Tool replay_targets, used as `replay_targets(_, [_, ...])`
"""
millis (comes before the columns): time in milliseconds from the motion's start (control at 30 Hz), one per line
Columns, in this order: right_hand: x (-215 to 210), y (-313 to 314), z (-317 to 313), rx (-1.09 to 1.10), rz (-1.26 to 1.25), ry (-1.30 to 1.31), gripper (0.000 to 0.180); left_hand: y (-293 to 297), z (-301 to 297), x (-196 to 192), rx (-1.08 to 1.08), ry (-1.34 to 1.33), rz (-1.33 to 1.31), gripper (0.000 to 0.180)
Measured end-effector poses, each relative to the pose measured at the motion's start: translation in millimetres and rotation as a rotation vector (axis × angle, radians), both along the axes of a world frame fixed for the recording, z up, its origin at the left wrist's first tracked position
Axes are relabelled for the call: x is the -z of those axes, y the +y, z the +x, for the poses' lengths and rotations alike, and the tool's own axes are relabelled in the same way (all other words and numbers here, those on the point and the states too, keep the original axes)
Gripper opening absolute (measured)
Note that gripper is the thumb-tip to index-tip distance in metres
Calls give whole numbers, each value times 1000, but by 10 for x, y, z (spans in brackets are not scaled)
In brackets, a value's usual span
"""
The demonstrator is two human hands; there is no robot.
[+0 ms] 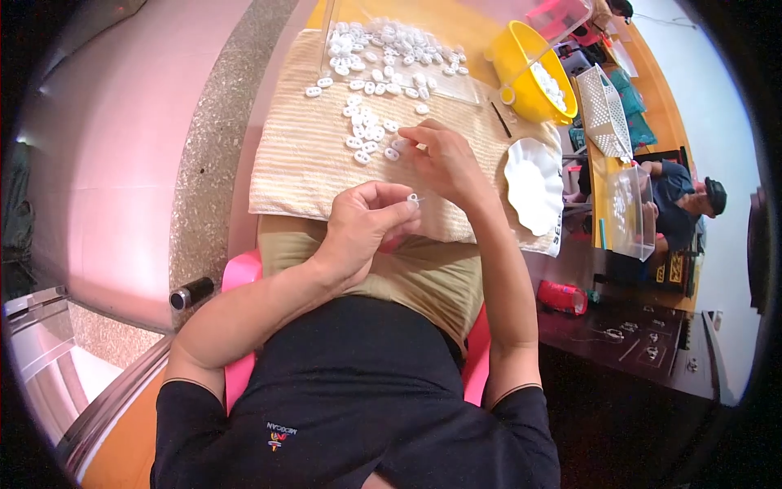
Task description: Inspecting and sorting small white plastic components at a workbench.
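Observation:
Between the thumb and forefinger of my left hand [362, 224] is a small white ring-shaped piece [413, 198], held just above my lap near the towel's front edge. My right hand [446, 161] reaches over the striped towel [285, 155], its fingertips closed at a white oval piece with two holes [399, 144]. Several more such oval pieces [362, 130] lie loosely to the left of those fingertips. Farther back, a large heap of them [391, 41] spreads over a clear plastic tray [456, 95].
A yellow bucket [521, 61] with white pieces stands at the back right. A thin black stick [501, 119] and a white scalloped dish [533, 186] lie on the towel's right side. Farther right, another person [678, 196] sits by a clear bin [634, 213] and a white basket [604, 110].

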State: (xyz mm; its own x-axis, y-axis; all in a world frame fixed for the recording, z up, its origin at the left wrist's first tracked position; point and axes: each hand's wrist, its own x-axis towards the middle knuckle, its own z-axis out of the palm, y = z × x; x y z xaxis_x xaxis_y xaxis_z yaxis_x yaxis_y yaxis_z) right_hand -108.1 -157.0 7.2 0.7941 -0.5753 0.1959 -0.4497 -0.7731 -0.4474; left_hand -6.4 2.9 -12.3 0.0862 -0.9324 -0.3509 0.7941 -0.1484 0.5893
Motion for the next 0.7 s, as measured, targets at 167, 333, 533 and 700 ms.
replay_targets(167, [-6, -11, 66, -14, -5, 124, 19, 1, 8, -50, 0, -18, 42, 14])
replay_targets(333, [-21, 60, 53, 75, 91, 140, 21, -4, 11, -30, -1, -17, 20, 15])
replay_targets(533, [67, 103, -120, 113, 244, -69, 24, 0, 9, -42, 2, -14, 39, 14])
replay_targets(700, [84, 110, -290, 136, 311, -104, 24, 0, 17, -33, -5, -2, 40, 13])
